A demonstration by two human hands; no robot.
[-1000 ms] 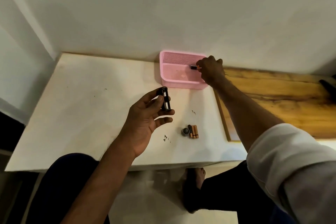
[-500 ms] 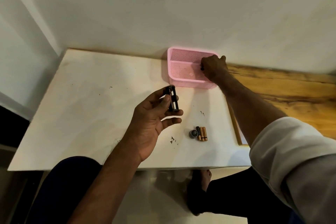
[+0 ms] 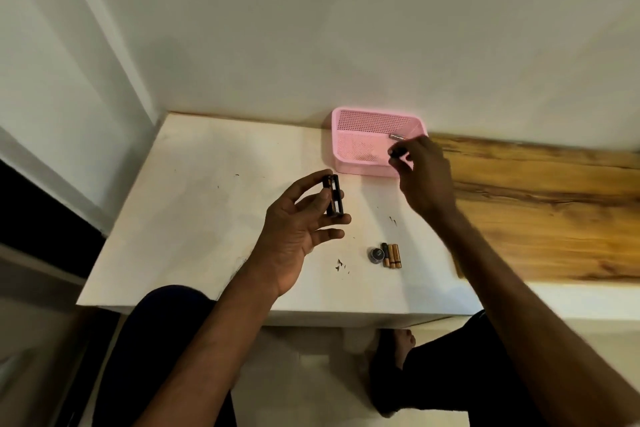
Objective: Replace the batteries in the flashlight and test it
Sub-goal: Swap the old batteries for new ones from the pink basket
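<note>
Our right hand [image 3: 420, 177] has lifted from the basket [image 3: 349, 163], pinching a battery [image 3: 398, 151]; left hand [image 3: 298, 229] grips the holder [image 3: 333, 195], ready for loading.

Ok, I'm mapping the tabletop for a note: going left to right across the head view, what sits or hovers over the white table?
Left hand → battery holder → cap → batteries → right hand → wood board. The pink basket overlaps several of these, so it is left out.

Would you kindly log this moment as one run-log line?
left hand: holds battery holder | right hand: lifting battery over pink basket | table: three batteries, cap
</note>
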